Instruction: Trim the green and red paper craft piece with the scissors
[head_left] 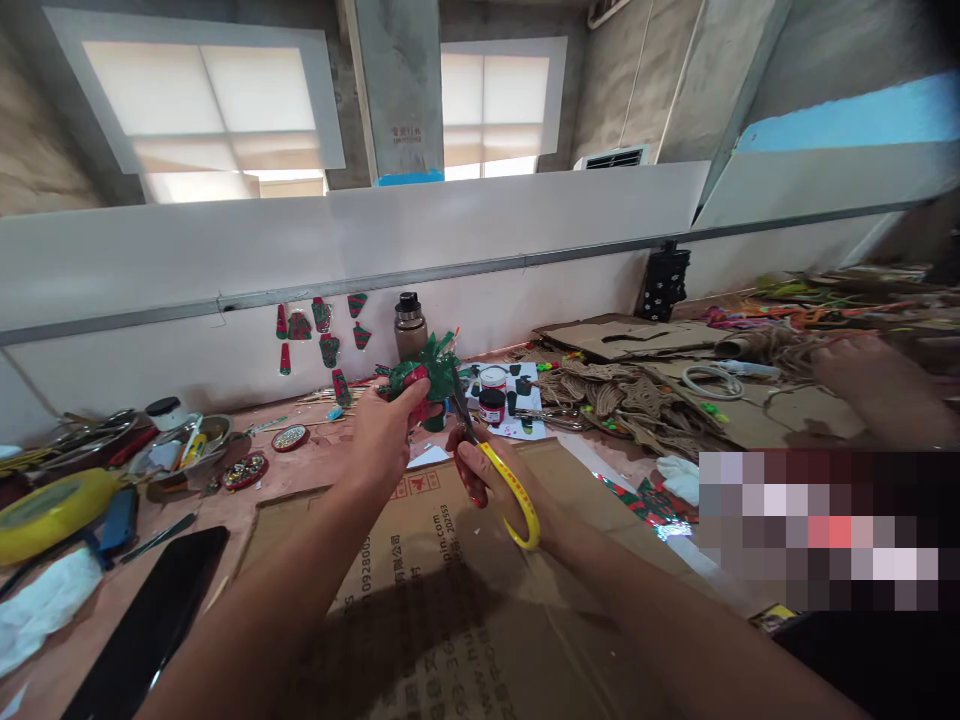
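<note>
In my left hand (386, 425) is a green and red craft piece (436, 368) with a leafy, fringed green top, pinched between thumb and fingers above the cardboard. My right hand (487, 470) is closed around scissors (517, 500) with yellow handles. Their dark blades point up toward the right side of the green fringe; whether they touch it I cannot tell. Beneath both hands lies a flat cardboard sheet (540, 600) with printed writing. Just behind the scissors stand a small dark-lidded jar (491, 406) and a white-lidded jar (494, 379) on a sheet of paper.
A bottle (410, 325) stands at the back by the white partition (150, 350), which has red and green pieces stuck on it. Bead dishes (245, 470), a tape roll (56, 515) and a phone (150, 620) lie left. Brown cords (615, 395) and another person's arm (877, 380) are right.
</note>
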